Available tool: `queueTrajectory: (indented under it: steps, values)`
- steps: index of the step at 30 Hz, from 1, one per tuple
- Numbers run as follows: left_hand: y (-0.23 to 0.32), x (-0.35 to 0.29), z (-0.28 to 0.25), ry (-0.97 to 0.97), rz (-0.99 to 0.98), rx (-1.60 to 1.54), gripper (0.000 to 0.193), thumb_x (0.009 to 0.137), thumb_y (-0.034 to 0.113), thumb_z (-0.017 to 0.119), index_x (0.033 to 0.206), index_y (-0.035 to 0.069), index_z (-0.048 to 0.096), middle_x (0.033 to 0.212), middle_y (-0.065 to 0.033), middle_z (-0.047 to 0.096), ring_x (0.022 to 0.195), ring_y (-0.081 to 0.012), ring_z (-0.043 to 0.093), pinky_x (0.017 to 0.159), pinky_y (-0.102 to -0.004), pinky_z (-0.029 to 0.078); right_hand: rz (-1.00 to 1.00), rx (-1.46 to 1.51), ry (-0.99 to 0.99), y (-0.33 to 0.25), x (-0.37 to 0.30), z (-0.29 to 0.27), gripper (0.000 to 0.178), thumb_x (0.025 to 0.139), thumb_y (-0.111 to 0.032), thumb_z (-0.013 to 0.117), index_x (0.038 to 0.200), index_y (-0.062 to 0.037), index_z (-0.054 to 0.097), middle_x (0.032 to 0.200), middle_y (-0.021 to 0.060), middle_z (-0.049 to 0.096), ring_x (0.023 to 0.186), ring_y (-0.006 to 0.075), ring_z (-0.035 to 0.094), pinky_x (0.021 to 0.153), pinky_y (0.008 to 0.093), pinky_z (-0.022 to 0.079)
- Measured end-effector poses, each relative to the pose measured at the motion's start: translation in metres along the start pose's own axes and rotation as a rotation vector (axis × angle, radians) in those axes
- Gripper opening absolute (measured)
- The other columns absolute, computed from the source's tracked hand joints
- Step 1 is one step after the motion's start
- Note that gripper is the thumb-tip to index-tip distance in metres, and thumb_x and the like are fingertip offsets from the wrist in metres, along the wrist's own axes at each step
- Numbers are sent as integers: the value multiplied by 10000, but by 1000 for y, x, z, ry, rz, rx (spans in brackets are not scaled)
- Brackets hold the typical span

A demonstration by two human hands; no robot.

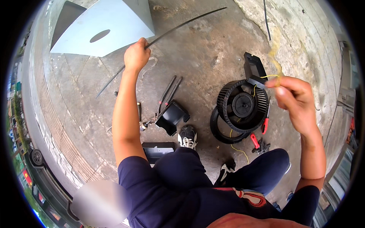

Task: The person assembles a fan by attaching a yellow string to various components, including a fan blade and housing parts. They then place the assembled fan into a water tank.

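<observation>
While the left hand (137,57) is holding a long black cable (186,23) out above the concrete floor (201,68), the right hand (294,97) is pinching a yellow wire (271,76) beside the black fan (243,105). The left grip is curling round the cable, whose ends are sticking out on either side; the right grip is closing to a pinch on the wire, with no gap showing. The fan is lying on the floor, with a black box (251,70) standing at its upper edge and the wire reaching towards it. By the look of it, the person is working on the wiring, and the next move is probably calling for a steady pinch that is not tugging the wire. Above the right hand a yellow strand is blurring into a smear; inside the fan the wire's route is escaping view. The left forearm (127,106) is covering part of the cable. Whether the right hand is touching the box is proving impossible to tell.
</observation>
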State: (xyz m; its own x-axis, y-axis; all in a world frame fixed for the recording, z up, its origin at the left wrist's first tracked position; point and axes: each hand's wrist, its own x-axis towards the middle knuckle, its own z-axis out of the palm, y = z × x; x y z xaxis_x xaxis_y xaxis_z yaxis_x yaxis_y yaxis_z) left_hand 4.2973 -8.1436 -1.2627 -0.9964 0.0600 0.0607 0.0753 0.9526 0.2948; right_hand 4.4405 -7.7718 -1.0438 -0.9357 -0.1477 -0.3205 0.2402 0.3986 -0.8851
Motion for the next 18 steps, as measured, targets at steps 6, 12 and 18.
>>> queueTrajectory:
  steps: [6,12,18]
  values:
    - [21,-45,-74,-240,-100,-667,120,757,30,628,798,21,517,690,-48,574,659,-124,515,639,-272,409,-178,-193,-170,44,60,77,207,851,-152,601,928,28,668,699,119,636,616,161,565,589,300,448]
    - [42,-94,-102,-213,-165,-974,128,780,-25,605,802,42,497,738,-13,599,710,-67,516,654,-220,391,-35,-199,-244,56,70,103,218,833,-163,622,936,19,680,741,136,661,668,174,615,630,304,473]
    - [53,-124,-114,-135,-164,-980,183,784,-67,578,791,68,454,743,38,525,721,-35,499,673,-191,388,-97,-204,-229,53,75,113,215,827,-178,631,919,6,692,737,124,657,665,170,601,623,314,464]
